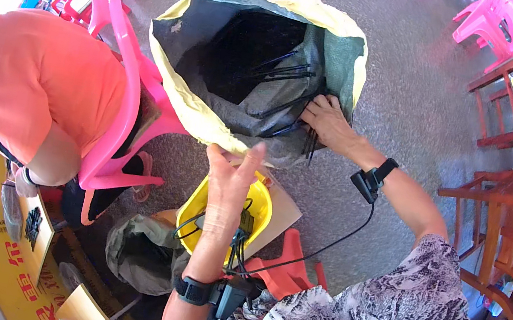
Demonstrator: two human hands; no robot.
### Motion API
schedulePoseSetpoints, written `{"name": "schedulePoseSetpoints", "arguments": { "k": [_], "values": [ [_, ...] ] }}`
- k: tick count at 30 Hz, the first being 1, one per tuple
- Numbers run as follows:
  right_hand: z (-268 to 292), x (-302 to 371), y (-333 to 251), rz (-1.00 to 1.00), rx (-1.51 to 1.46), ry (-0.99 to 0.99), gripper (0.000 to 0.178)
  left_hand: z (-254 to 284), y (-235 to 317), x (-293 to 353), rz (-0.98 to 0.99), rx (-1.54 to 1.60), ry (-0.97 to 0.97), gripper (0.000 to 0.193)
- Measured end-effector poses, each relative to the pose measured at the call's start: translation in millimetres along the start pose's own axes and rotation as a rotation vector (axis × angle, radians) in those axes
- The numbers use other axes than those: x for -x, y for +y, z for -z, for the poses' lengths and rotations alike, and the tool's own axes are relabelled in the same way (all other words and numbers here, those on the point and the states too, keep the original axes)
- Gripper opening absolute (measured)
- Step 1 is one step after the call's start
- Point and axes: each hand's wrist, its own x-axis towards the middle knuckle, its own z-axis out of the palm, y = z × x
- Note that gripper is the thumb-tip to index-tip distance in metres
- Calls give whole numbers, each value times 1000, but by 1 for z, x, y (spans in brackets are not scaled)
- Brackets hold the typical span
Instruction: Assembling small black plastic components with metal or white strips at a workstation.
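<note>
right hand (pixel 330 122) at crinkled woven sack (pixel 201 118)

A short-sleeved shirt (pixel 367 307) in a mottled, feathery black-and-whitish print spreads around four to five o'clock. The right hand (pixel 330 123), at two o'clock, has a black strap (pixel 385 171) at its wrist with a chunky black module (pixel 365 186), whose thin black cable (pixel 329 252) curves toward six o'clock. The left hand (pixel 229 179) has a wider black wristband (pixel 194 290) at half past six, with a boxy dark unit (pixel 234 299) beside it.
</note>
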Motion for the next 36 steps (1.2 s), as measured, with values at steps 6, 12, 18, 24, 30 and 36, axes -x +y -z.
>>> {"name": "schedulePoseSetpoints", "arguments": {
  "k": [6, 12, 18, 24, 30, 36],
  "values": [
    [20, -4, -2, -45, -181, 181, 28, 11, -9, 7, -60, 260, -11, 26],
    [29, -16, 1, -53, -141, 234, 38, 14, -3, 17, -59, 345, -62, 29],
    [41, -33, 1, -28, 64, 222, 51, 17, -7, 17, -58, 312, -100, 34],
    [55, -31, 7, -62, 68, 157, 45, 23, -11, 17, -60, 349, -86, 36],
    [89, -39, 5, -60, -141, 235, 23, 27, -24, 18, -101, 325, -76, 33],
    [80, -92, -16, 31, 28, 168, 31, 25, -23, 18, -76, 357, -70, 33]
  ]
}}
